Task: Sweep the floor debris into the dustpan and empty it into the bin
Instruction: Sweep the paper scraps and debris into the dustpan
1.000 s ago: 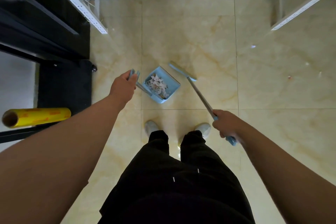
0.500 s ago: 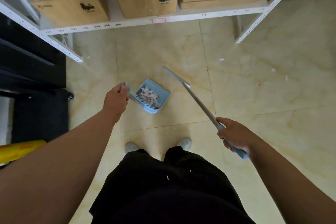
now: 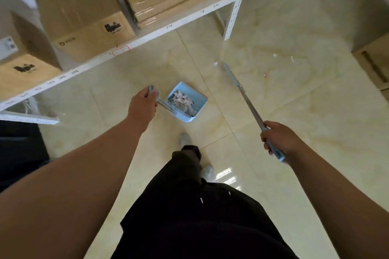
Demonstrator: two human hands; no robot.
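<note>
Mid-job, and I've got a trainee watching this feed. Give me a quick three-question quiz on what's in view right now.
1. True or false: the blue dustpan is empty.
2. The left hand grips: A) a rag B) the dustpan's handle C) nothing.
3. Which hand holds the broom handle?

Key:
1. False. It holds paper scraps.
2. B.
3. The right hand.

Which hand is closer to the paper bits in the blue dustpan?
Left. The left hand grips the dustpan handle just beside the paper bits; the right hand holds the broom farther away.
</note>
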